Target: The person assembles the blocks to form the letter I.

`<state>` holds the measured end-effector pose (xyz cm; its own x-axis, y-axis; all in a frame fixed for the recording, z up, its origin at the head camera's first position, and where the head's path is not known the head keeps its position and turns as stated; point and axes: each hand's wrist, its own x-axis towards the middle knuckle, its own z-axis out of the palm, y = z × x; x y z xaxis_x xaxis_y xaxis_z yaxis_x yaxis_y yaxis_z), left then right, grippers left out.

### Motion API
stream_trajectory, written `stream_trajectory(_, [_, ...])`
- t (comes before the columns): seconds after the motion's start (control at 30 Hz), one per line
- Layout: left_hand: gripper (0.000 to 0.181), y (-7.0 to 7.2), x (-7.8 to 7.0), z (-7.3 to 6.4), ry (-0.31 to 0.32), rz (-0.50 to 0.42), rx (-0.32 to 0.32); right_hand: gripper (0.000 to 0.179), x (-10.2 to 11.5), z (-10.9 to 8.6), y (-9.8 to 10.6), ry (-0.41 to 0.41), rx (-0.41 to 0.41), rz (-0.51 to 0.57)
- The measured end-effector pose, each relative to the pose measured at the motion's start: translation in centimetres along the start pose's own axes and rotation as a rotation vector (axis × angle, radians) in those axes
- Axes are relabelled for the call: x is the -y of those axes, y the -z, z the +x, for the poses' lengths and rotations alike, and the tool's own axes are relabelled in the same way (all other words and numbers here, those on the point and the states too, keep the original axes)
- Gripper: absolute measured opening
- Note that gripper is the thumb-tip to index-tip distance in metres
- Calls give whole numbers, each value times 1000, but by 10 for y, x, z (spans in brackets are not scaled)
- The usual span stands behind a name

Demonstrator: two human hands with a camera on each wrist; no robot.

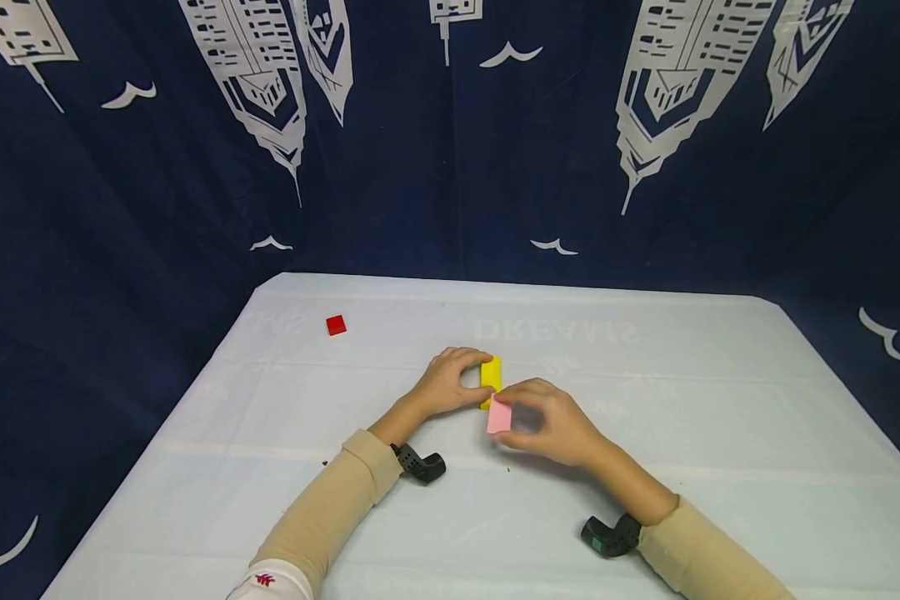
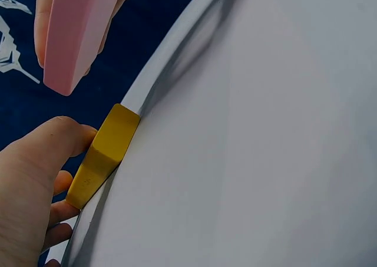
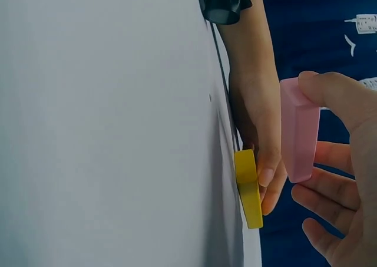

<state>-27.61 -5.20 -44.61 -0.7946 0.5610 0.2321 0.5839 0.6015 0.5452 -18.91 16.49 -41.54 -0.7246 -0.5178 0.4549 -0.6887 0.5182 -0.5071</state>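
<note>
A yellow block (image 1: 491,372) lies on the white table, gripped between the thumb and fingers of my left hand (image 1: 445,385). In the left wrist view that yellow block (image 2: 107,146) touches the tabletop. My right hand (image 1: 558,427) pinches a pink block (image 1: 499,417) by its two ends, thumb at the near end. The right wrist view has the pink block (image 3: 299,131) held up off the table, apart from the yellow block (image 3: 248,187). From the head, the pink block overlaps the near end of the yellow one.
A small red block (image 1: 336,325) lies toward the far left of the white table (image 1: 645,375). Behind the table hangs a dark blue cloth (image 1: 450,167) with white printed buildings and birds. Black wrist cameras sit on both forearms.
</note>
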Motion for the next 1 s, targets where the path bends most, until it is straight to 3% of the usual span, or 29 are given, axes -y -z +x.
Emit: stream_trajectory(1.0, [56, -1, -1, 0, 21, 4, -3, 47, -4, -7, -24, 53, 64, -5])
